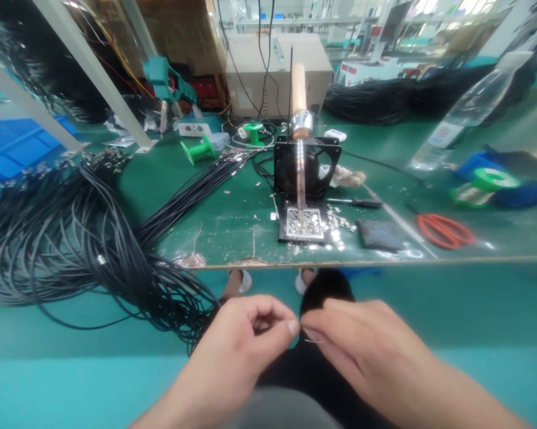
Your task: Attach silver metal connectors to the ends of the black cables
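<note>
In front of my lap, below the bench edge, my left hand (254, 333) is closed in a pinch, thumb against forefinger. Whatever it holds is too small to make out. My right hand (357, 339) meets it fingertip to fingertip, also pinching; a short, thin silvery wire (313, 341) shows beneath its fingers. Beyond the hands, a wooden-handled soldering iron (300, 119) stands upright, tip down over a small square plate (290, 232) littered with metal bits. A black fan (283, 167) is behind it. Bundled black cables (129, 256) hang off the bench left of my hands.
Small metal pieces (340, 223) lie beside the plate. To the right are a dark pad (379, 235), orange-handled scissors (447, 231), a green spool (496, 179) and a tilted-looking plastic bottle (465, 113). More green spools (199, 150) and a blue bin (18, 146) are left.
</note>
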`<state>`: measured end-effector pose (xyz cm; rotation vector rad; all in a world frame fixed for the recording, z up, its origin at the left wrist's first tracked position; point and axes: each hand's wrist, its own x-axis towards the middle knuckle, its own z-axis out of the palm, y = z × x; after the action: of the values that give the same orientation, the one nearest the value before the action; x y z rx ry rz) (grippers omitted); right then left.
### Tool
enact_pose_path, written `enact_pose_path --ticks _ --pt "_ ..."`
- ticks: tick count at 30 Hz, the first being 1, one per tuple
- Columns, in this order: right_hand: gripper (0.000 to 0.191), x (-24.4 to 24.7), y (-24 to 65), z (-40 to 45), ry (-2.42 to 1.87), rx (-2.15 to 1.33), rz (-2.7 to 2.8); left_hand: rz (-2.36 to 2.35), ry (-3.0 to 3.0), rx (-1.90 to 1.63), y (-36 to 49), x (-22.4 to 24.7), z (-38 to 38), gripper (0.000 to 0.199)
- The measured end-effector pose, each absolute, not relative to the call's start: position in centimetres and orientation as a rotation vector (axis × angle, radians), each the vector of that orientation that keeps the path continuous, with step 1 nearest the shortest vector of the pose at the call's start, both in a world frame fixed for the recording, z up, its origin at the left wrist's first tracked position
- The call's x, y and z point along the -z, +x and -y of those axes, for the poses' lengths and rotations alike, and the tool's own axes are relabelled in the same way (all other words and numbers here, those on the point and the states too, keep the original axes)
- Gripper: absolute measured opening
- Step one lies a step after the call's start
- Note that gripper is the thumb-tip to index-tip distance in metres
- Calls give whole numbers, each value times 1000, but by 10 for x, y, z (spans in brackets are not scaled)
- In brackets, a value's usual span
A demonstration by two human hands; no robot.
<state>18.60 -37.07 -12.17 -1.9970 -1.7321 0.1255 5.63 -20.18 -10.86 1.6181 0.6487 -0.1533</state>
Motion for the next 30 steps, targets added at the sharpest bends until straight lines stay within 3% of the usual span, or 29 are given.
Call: enact_pose_path --ticks 14,18,22,26,30 --pt "41 101 202 364 -1667 88 2230 -604 1594 221 57 110 190 20" --pt "40 109 200 368 -1779 127 1938 -611 1562 169 55 108 189 20" --pt "18 130 191 369 -1958 -291 1082 -632 1453 88 54 110 190 22" --pt "33 141 176 362 -1795 -772 644 -648 1421 55 55 115 190 21" --pt "36 139 168 355 -1672 -890 546 -664 1453 36 57 117 192 21"
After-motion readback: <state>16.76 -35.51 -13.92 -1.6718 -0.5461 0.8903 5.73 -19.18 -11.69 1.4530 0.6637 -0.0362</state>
